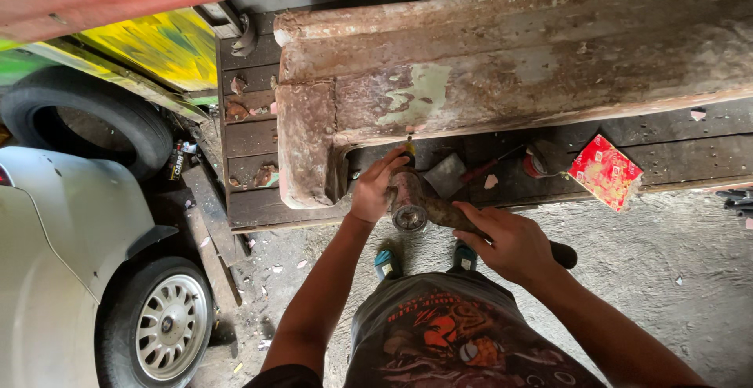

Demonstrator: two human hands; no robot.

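Right hand: my right hand (pixel 510 240) is closed around the dark handle of the grinder (pixel 427 209), wrist bent in from the right, forearm running down to the lower right.
Left hand: my left hand (pixel 376 188) wraps the grinder's round head end, fingers curled over the top, arm reaching up from below.
Grinder: held level between both hands, just in front of the rusty panel (pixel 502 66), near its lower corner cut-out; I cannot tell whether it touches the metal.
Risk, grip: the left fingers sit very close to the working end; a kick off the rusty edge could drag them in.
Risk, debris: flaking paint and rust could fly towards me.
Around: a red packet (pixel 605 171) lies on the wooden surface (pixel 251 137); a car wheel (pixel 169 325) stands to the left.
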